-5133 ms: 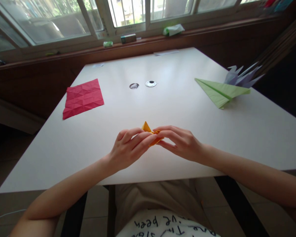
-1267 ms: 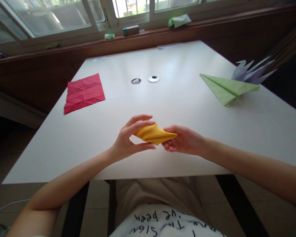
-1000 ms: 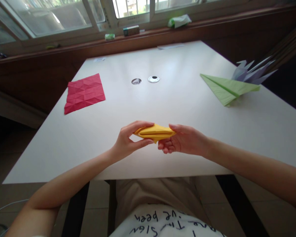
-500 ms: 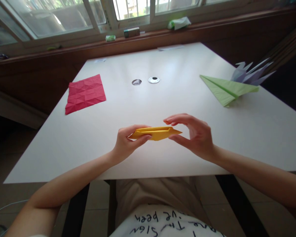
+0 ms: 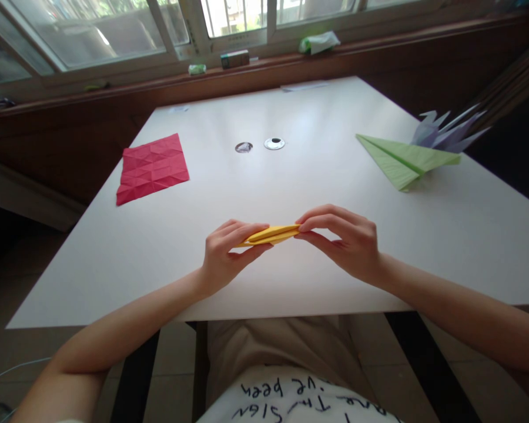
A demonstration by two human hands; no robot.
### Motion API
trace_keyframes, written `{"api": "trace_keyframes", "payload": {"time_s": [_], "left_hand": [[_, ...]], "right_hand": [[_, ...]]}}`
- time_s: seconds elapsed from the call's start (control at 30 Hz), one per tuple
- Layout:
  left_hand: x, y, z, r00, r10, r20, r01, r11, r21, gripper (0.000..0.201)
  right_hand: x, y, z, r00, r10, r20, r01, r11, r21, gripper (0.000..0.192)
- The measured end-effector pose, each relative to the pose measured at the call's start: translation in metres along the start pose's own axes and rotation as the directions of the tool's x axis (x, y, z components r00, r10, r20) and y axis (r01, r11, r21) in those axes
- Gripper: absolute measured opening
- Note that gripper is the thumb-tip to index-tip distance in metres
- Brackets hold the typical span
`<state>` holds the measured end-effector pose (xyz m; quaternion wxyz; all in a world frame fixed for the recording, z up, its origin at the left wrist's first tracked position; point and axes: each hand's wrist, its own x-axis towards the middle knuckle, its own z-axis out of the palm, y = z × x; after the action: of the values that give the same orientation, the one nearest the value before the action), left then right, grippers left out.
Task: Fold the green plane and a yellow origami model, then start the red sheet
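1 wht tbl [image 5: 268, 285] | wndw [image 5: 106, 35] behind | L fingers [image 5: 245, 231], R fingers [image 5: 328, 221] pinching yel folded ppr [image 5: 275, 233]

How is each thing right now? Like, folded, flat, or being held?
Yellow paper: folded, held by both hands
Left hand: closed on its left end
Right hand: pinching its right end
Red paper: spread out, creased, on the white table
Green paper: folded like a plane
Lilac paper: folded, pointed tips sticking up
White disc: flat, black spot showing
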<state>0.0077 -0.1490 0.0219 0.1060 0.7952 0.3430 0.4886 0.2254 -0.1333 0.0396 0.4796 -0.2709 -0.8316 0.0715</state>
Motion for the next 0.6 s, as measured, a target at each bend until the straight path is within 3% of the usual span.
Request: {"api": "trace_keyframes", "payload": {"time_s": [0.2, 0.33, 0.4, 0.5, 0.6], "left_hand": [[0.001, 0.000, -0.001, 1.000, 0.012, -0.008, -0.012, 1.000, 0.028, 0.030], [0.000, 0.002, 0.001, 0.999, -0.046, 0.017, 0.046, 0.999, -0.004, 0.023], [-0.001, 0.004, 0.002, 0.995, -0.095, 0.029, 0.096, 0.995, -0.033, 0.017], [-0.003, 0.005, 0.005, 0.980, -0.188, 0.061, 0.192, 0.978, -0.080, 0.013], [-0.005, 0.003, 0.007, 0.928, -0.323, 0.186, 0.353, 0.922, -0.160, 0.015]], "right_hand": [[0.000, 0.002, 0.001, 0.999, -0.017, 0.034, 0.016, 1.000, 0.021, 0.009], [0.000, -0.001, 0.003, 0.994, 0.049, 0.096, -0.064, 0.985, 0.158, 0.009], [-0.002, -0.003, 0.005, 0.981, 0.130, 0.147, -0.162, 0.959, 0.232, 0.010], [-0.006, -0.005, 0.010, 0.920, 0.327, 0.216, -0.383, 0.869, 0.314, 0.014], [-0.008, -0.005, 0.013, 0.829, 0.468, 0.307, -0.560, 0.696, 0.450, 0.020]]}}
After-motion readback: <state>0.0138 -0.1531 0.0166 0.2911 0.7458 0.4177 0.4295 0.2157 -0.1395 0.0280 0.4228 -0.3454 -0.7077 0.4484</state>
